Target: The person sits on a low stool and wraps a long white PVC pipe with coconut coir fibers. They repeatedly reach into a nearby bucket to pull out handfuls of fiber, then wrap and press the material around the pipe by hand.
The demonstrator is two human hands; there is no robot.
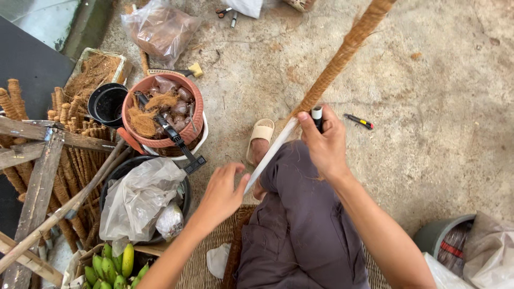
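The right hand (325,143) is clenched around a long pole (300,115) at the point where its bare white lower part meets the upper part wound in brown coir fibre. The same fist also grips a black marker with a white end (317,115), which sticks up beside the thumb. The pole runs on a slant from the top edge of the view, right of centre, down toward the person's lap. Its white end passes over a foot in a beige slipper (260,138) resting on the concrete floor (428,80).

The left hand (222,194) is released, fingers spread, with the thumb just beside the pole's lower white end; whether it touches cannot be told. The person sits in grey-brown trousers (300,230) on a woven mat (206,251).

To the left of the hands stands a terracotta-coloured basket (188,90) holding coconut husk pieces and tufts of fibre, with a black-handled tool (174,138) lying across its rim. Beside it is a black pot (107,104), and below it a dark tub covered by a crumpled clear plastic bag (136,200). Finished coir-wrapped sticks (69,160) stand bundled at the left edge behind a rough wooden frame (37,182). A bunch of green bananas (115,265) lies at the bottom left.

On the floor to the right of the right hand lies a small utility knife (358,121), well apart from the pole. A pair of scissors (224,10) rests near the top edge.
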